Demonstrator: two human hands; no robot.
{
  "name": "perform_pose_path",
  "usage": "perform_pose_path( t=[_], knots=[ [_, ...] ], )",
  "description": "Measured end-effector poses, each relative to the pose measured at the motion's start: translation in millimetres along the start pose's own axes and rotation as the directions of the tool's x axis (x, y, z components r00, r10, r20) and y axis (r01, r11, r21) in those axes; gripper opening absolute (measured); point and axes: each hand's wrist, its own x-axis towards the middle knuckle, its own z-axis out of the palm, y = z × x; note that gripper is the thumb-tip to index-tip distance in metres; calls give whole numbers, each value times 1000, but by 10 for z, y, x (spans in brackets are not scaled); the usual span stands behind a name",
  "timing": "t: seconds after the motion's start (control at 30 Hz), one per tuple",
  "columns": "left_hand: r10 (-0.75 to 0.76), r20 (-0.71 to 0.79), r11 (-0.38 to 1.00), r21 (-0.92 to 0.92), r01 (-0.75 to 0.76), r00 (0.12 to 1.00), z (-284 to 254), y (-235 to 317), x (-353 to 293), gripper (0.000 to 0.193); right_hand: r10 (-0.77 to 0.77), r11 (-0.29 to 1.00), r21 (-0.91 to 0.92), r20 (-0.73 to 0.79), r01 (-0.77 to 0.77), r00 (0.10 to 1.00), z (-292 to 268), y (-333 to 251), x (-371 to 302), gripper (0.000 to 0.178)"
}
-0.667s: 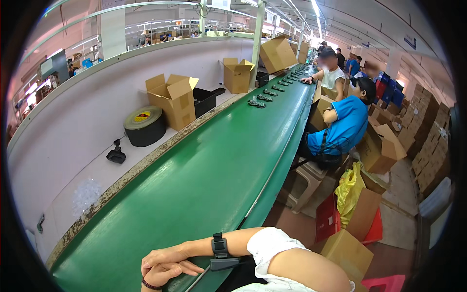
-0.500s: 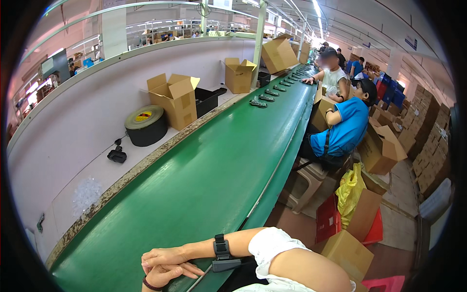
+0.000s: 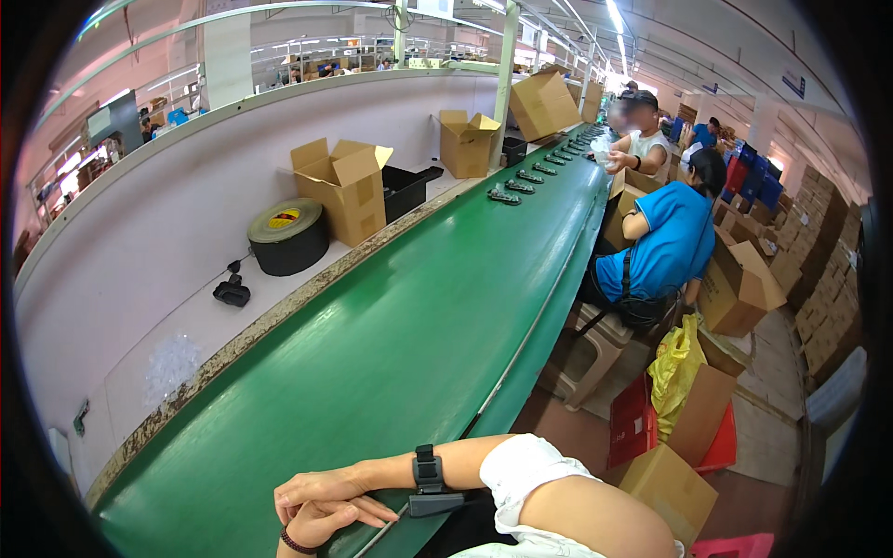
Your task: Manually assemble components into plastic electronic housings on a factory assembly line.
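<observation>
My left hand (image 3: 337, 522), with a dark beaded bracelet at the wrist, lies over the near edge of the green conveyor belt (image 3: 372, 344). Its fingers are stretched out and apart, and no object shows in it. Across it from the right comes my right hand (image 3: 321, 487), draped loosely over the left one. The right fingers hang down and are partly hidden, but the hand appears open and without an object. A black strapped device (image 3: 430, 476) sits on my right forearm. Farther up the belt, several dark items in clear wrapping (image 3: 504, 196) lie in a row.
Along the left ledge are a large tape roll (image 3: 287, 239), an open carton (image 3: 339, 192), a black bin (image 3: 406, 192), a small black device (image 3: 232, 292) and clear plastic pieces (image 3: 172, 366). Co-workers in blue (image 3: 651, 242) and white (image 3: 650, 149) sit along the belt's right side, among cartons.
My hands stay crossed in the same place. The co-worker in white has lifted a hand off the belt, with clear plastic at it. The one in blue has leaned and lowered an arm rightward.
</observation>
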Motion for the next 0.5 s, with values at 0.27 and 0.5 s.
perform_pose_path(
  t=[0.27, 0.5],
  knots=[
    [-73, -71, 997, 30, 75, 995, 79, 209, 38, 36, 15, 1000, -2, 77, -15, 997, -38, -16, -14, 46],
    [-34, -120, 998, 57, 41, 992, 137, 328, 69, 33, -36, 999, -7, 43, 37, 998, -19, -19, -37, 43]
  ],
)
